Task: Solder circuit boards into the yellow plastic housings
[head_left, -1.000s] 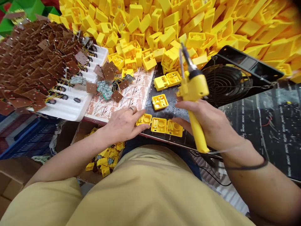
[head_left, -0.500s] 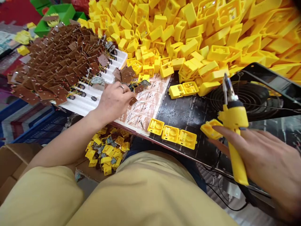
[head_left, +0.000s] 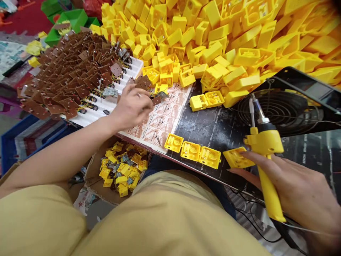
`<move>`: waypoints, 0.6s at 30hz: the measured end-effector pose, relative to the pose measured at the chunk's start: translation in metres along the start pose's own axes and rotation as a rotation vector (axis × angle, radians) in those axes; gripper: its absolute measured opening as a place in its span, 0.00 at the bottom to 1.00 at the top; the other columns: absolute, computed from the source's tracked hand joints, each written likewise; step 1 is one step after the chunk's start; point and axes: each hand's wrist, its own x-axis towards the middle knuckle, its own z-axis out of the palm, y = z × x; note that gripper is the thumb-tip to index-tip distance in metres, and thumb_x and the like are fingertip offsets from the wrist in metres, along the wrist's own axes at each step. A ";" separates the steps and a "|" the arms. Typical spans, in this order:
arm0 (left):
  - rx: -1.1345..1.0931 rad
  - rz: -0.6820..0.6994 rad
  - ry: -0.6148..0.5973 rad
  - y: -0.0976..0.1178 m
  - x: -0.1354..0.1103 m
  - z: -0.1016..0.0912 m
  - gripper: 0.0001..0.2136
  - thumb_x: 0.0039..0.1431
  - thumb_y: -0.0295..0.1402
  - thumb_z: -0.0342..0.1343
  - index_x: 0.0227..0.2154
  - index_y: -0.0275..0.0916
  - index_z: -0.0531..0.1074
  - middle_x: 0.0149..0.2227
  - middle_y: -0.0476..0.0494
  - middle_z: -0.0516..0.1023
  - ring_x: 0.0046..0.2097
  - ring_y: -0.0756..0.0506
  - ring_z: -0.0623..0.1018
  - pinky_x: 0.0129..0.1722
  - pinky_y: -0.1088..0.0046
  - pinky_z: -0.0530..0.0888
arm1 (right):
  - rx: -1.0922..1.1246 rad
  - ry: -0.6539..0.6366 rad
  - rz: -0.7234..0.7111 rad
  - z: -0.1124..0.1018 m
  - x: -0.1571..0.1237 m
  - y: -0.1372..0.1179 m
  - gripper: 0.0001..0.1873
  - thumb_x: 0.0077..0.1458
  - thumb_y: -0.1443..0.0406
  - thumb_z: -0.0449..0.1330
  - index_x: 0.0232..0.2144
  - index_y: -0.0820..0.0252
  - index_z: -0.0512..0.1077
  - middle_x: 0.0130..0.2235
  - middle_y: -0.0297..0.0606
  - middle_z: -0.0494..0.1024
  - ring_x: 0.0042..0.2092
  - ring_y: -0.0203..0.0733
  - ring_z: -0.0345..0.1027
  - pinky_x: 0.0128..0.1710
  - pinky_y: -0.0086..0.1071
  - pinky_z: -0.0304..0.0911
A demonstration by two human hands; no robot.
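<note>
My right hand is closed round a yellow soldering iron, tip pointing up, and its fingertips also pinch a yellow plastic case just above the black mat. Three yellow cases lie in a row at the mat's near edge. My left hand reaches over the printed sheet to the loose brown circuit boards; its fingers are curled on one small board.
A huge heap of yellow cases fills the back. A pile of brown boards covers a white tray at left. A black fan sits at right. A box of finished yellow parts stands below the table edge.
My left hand left the row of cases and went up-left to the brown boards. My right hand swung right with the iron and picked up a yellow case.
</note>
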 end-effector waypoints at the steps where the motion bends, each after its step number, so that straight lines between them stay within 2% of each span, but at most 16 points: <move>1: -0.138 -0.083 0.034 -0.005 0.004 -0.004 0.10 0.63 0.39 0.51 0.33 0.39 0.71 0.38 0.46 0.80 0.49 0.42 0.77 0.59 0.47 0.68 | -0.043 0.037 -0.002 0.002 0.001 -0.002 0.17 0.63 0.56 0.58 0.48 0.60 0.69 0.25 0.32 0.71 0.26 0.37 0.70 0.23 0.32 0.59; 2: -0.297 -0.179 0.067 -0.010 0.011 -0.007 0.12 0.64 0.42 0.51 0.35 0.38 0.70 0.37 0.46 0.79 0.45 0.45 0.77 0.53 0.53 0.73 | -0.067 0.075 -0.004 0.002 0.003 -0.003 0.18 0.61 0.56 0.60 0.48 0.62 0.70 0.25 0.31 0.70 0.25 0.37 0.69 0.22 0.32 0.57; 4: -0.603 -0.368 0.113 -0.017 0.029 -0.016 0.14 0.66 0.43 0.48 0.39 0.35 0.67 0.38 0.46 0.78 0.41 0.50 0.77 0.46 0.63 0.77 | -0.102 0.128 0.013 0.001 0.006 -0.006 0.21 0.56 0.58 0.65 0.48 0.64 0.70 0.24 0.31 0.69 0.23 0.36 0.66 0.23 0.32 0.56; 7: -0.878 -0.552 0.250 -0.020 0.056 -0.036 0.13 0.69 0.39 0.42 0.44 0.34 0.63 0.42 0.46 0.75 0.49 0.49 0.77 0.48 0.64 0.76 | -0.072 0.165 0.096 -0.003 0.011 -0.011 0.28 0.51 0.61 0.70 0.51 0.65 0.70 0.26 0.33 0.72 0.24 0.36 0.65 0.28 0.33 0.60; 10: -0.915 -0.525 0.371 -0.011 0.070 -0.057 0.11 0.69 0.40 0.40 0.44 0.42 0.65 0.48 0.49 0.74 0.59 0.44 0.73 0.50 0.61 0.75 | 0.116 0.167 0.113 0.002 0.019 -0.026 0.30 0.51 0.61 0.70 0.54 0.62 0.66 0.37 0.41 0.78 0.33 0.43 0.72 0.38 0.36 0.65; 12: -0.906 -0.397 0.373 0.000 0.067 -0.063 0.09 0.67 0.40 0.44 0.38 0.44 0.66 0.46 0.50 0.75 0.54 0.44 0.77 0.42 0.63 0.77 | 0.234 0.162 0.087 0.013 0.030 -0.040 0.28 0.52 0.61 0.69 0.52 0.62 0.65 0.40 0.43 0.78 0.40 0.46 0.74 0.47 0.39 0.66; 13: -0.920 -0.319 0.335 0.007 0.063 -0.062 0.08 0.66 0.40 0.47 0.35 0.44 0.66 0.42 0.49 0.75 0.48 0.44 0.79 0.37 0.64 0.77 | 0.256 0.154 0.083 0.020 0.037 -0.048 0.26 0.53 0.60 0.68 0.51 0.62 0.65 0.40 0.43 0.78 0.41 0.47 0.74 0.50 0.40 0.65; 14: -0.944 -0.240 0.244 0.014 0.057 -0.059 0.08 0.64 0.40 0.50 0.32 0.42 0.66 0.37 0.48 0.76 0.41 0.45 0.81 0.32 0.66 0.76 | 0.272 0.146 0.081 0.028 0.045 -0.056 0.25 0.54 0.59 0.67 0.50 0.61 0.65 0.39 0.43 0.78 0.41 0.46 0.73 0.52 0.41 0.65; 16: -0.946 -0.076 -0.070 0.029 0.042 -0.047 0.08 0.59 0.37 0.58 0.28 0.40 0.69 0.29 0.49 0.76 0.30 0.48 0.79 0.27 0.69 0.75 | 0.287 0.134 0.078 0.043 0.060 -0.070 0.23 0.57 0.56 0.65 0.50 0.61 0.64 0.38 0.41 0.77 0.41 0.45 0.73 0.52 0.42 0.66; 18: -0.783 0.057 -0.339 0.043 0.025 -0.031 0.05 0.56 0.31 0.61 0.27 0.38 0.74 0.26 0.49 0.78 0.28 0.49 0.78 0.29 0.71 0.74 | 0.302 0.123 0.069 0.054 0.073 -0.079 0.21 0.60 0.57 0.62 0.50 0.61 0.64 0.36 0.39 0.76 0.39 0.44 0.73 0.49 0.41 0.67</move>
